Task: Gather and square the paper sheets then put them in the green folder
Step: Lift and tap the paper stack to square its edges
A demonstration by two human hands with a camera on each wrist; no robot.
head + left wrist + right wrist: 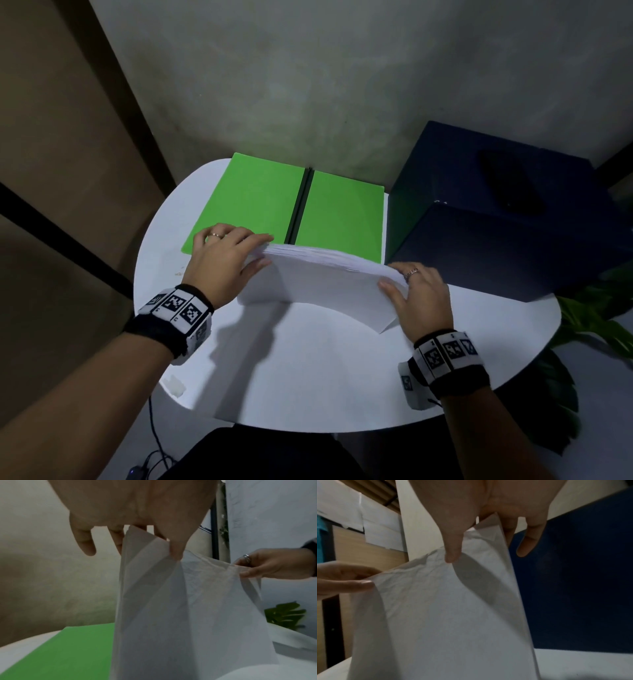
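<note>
A stack of white paper sheets [322,287] stands on its lower edge on the white round table [308,377], held upright between both hands. My left hand [233,257] pinches the stack's upper left corner, thumb in front and fingers behind. My right hand [411,291] pinches the upper right corner the same way. The sheets [171,601] hang down from my left hand [164,542] in the left wrist view; the sheets [445,615] bow a little under my right hand [471,545] in the right wrist view. The green folder [260,202] lies open flat behind the stack.
A dark blue box [496,233] stands at the table's right, close to my right hand. Green plant leaves [589,318] show beyond the table's right edge. A grey wall rises right behind the folder. A cable [154,442] hangs below the near table edge.
</note>
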